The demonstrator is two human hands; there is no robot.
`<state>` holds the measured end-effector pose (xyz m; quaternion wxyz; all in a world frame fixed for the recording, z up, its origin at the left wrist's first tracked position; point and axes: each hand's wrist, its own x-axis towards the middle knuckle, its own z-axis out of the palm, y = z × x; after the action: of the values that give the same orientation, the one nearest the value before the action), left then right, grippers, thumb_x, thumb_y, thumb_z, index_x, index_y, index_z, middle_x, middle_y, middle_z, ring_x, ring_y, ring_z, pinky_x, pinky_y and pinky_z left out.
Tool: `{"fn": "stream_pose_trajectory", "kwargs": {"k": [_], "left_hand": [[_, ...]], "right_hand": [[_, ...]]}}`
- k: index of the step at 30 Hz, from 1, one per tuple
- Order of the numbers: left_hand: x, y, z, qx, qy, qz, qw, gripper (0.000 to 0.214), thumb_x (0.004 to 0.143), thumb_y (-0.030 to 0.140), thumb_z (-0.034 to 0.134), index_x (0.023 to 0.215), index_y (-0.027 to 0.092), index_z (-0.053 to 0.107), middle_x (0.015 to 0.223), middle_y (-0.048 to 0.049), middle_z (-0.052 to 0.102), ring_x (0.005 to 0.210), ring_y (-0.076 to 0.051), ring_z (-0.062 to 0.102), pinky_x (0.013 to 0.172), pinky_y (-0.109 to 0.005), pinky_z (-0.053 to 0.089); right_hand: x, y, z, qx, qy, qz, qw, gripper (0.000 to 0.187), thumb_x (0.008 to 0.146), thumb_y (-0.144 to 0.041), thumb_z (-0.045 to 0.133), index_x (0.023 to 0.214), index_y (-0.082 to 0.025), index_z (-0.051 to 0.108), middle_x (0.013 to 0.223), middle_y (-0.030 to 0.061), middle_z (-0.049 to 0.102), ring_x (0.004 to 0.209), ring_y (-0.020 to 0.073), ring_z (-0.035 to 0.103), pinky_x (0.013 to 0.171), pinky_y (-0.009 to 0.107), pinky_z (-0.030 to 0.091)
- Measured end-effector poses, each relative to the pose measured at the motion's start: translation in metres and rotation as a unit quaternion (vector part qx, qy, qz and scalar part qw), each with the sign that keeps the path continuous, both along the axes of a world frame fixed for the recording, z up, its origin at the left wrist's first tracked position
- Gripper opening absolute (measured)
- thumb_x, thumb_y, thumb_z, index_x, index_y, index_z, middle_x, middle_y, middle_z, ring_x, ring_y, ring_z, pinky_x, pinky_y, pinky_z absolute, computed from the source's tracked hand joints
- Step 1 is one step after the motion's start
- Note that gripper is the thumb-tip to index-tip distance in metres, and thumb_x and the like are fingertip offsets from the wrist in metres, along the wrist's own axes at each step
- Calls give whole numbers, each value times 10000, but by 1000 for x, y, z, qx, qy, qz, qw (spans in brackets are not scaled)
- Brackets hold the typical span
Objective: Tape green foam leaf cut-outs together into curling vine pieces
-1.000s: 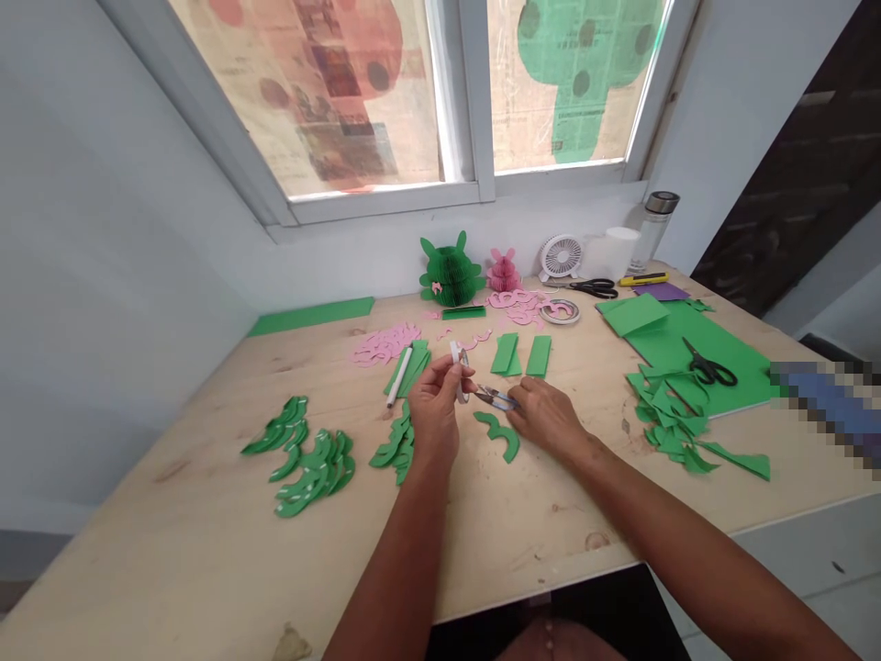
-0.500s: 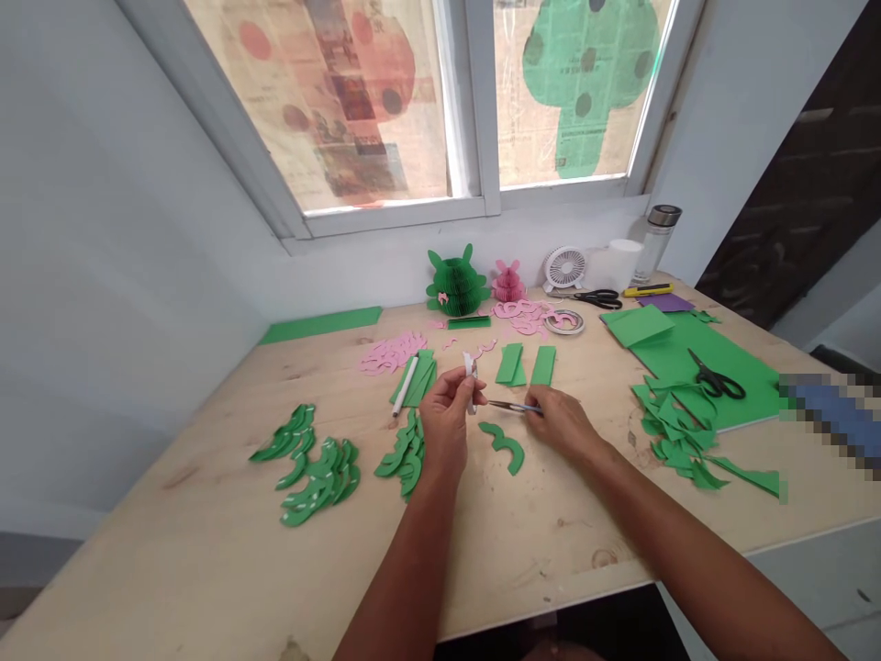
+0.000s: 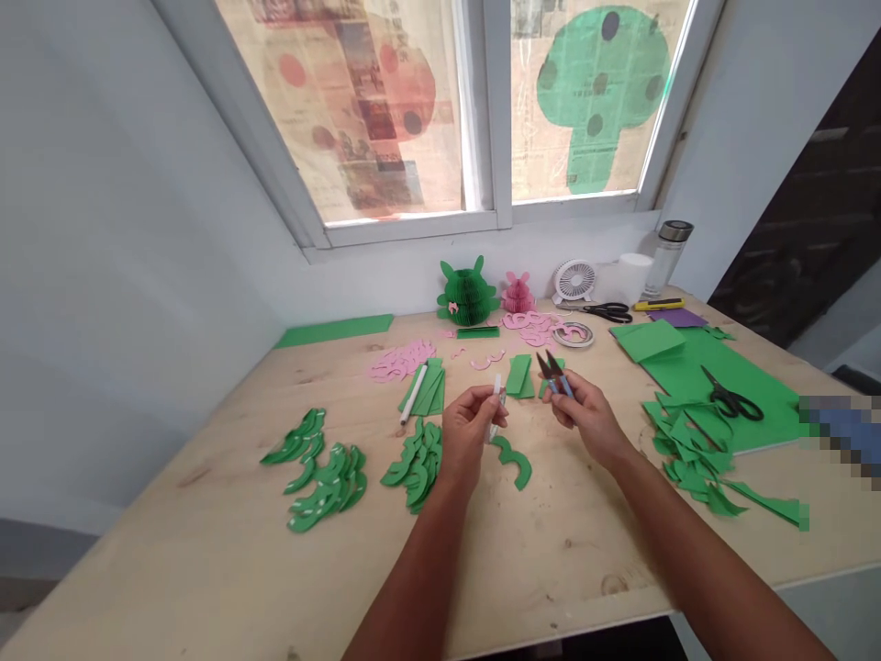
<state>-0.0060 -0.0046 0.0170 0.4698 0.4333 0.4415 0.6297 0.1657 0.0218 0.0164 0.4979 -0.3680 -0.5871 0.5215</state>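
My left hand (image 3: 472, 431) is closed in a pinch on a small white roll of tape (image 3: 496, 408), held upright above the wooden table (image 3: 206, 551). My right hand (image 3: 585, 418) grips a small pair of snips (image 3: 552, 372) with blue handles, blades pointing up and away. A curved green paper piece (image 3: 515, 459) lies on the table between and just below both hands. A heap of similar green curved pieces (image 3: 417, 454) sits just left of my left wrist.
More green curved pieces (image 3: 317, 473) lie at the left. Pink cut-outs (image 3: 399, 360), a white pen (image 3: 414, 393), green strips (image 3: 521, 375), a tape ring (image 3: 573, 334), honeycomb paper figures (image 3: 468, 294), a small fan (image 3: 575, 280), black scissors (image 3: 733, 397) on green sheets (image 3: 716, 367) and green scraps (image 3: 695, 459) lie farther off.
My right hand has lifted the snips off the table and turned their blades upward, away from the tape. My left hand has lowered slightly with the roll. The view has shifted.
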Motion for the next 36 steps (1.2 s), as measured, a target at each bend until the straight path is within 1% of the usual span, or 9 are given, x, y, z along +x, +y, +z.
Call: {"fn": "stream_pose_trajectory", "kwargs": {"k": [2,3,6,10,14,19,25,36], "left_hand": [[1,0,0,-1,7,-13,1000,237,699,362,646,798,146,649,574,-1,599,481,-99,516,504,-225,418],[1,0,0,-2,10,-18,1000,236,700,366,644,791,148,648,566,1,597,474,-98,512,498,-223,413],[2,-1,1,-6,18,-31,999,228,698,374,647,754,153,639,541,6,588,458,-96,501,474,-217,394],[2,-2,3,-4,24,-42,999,219,703,370,644,714,153,625,521,13,575,449,-91,487,483,-219,389],[2,-3,5,-5,24,-57,998,195,710,344,642,710,151,621,525,18,570,452,-88,483,492,-218,384],[3,-4,5,-4,22,-70,997,184,707,332,650,685,152,618,513,24,557,449,-83,476,486,-214,379],[4,-4,7,-5,22,-76,997,179,708,324,650,688,149,617,519,26,548,459,-81,470,487,-210,389],[4,-5,7,-9,38,-80,996,185,711,325,637,697,141,614,518,31,539,468,-81,467,490,-208,383]], "right_hand": [[-1,-2,0,-31,-24,32,999,316,811,-401,516,978,-140,575,635,-31,462,434,55,285,389,200,208],[-1,-2,-1,-36,-40,43,998,351,824,-442,494,953,-131,592,600,-36,440,430,57,273,389,202,196],[-4,-3,-5,-14,-86,44,995,454,843,-529,434,869,-120,630,553,-32,417,449,72,302,407,209,216],[-7,-4,-7,26,-135,24,990,466,851,-538,422,795,-128,638,545,-31,416,487,88,346,459,223,270],[-7,-4,-6,33,-160,20,986,436,863,-508,420,777,-134,628,555,-29,419,517,97,379,485,228,285],[-7,-4,-5,44,-173,24,984,429,871,-492,412,730,-139,610,555,-30,405,514,94,360,486,228,267],[-9,-6,-4,55,-188,37,980,418,856,-492,435,752,-142,639,560,-28,400,530,99,355,489,225,256],[-9,-5,-4,33,-163,44,985,431,820,-517,470,737,-133,647,572,-30,328,553,103,312,509,232,238]]}}
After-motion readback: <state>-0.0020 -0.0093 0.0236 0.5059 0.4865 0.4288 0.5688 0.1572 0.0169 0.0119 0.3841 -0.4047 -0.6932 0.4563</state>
